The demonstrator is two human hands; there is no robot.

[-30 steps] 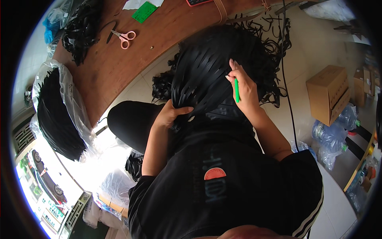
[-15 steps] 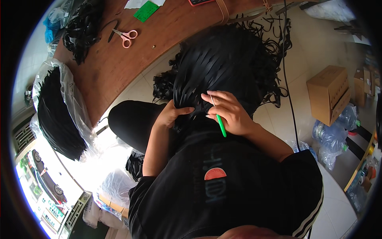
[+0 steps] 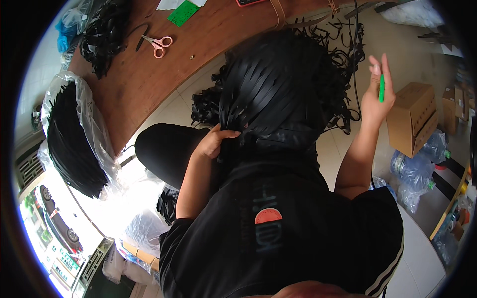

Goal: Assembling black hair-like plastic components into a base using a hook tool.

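A large bundle of flat black strips (image 3: 268, 74) lies across my lap, its strips fanned out and bending over one another. My left hand (image 3: 213, 142) is closed on the near left part of the bundle, thumb lying over the strips; its other fingers are partly hidden. Raised well off to the right, apart from the bundle, is my right hand (image 3: 377, 97). It holds a slim tool with a green handle (image 3: 381, 89) against the palm side, with two fingers stretched upward. The tool's thin metal shaft, visible earlier, cannot be made out now.
On the brown table (image 3: 164, 74) lie pink-handled scissors (image 3: 158, 45), a green card (image 3: 183, 13) and more black strips (image 3: 105, 37). Another strip bundle in clear plastic (image 3: 74, 139) is at the left. A cardboard box (image 3: 411, 119) and plastic bottles (image 3: 412, 166) stand at the right, beside a hanging black cable (image 3: 356, 59).
My right hand has swung away from the bundle, up and to the right, carrying the green-handled tool. My left hand keeps its hold on the strips, almost unmoved.
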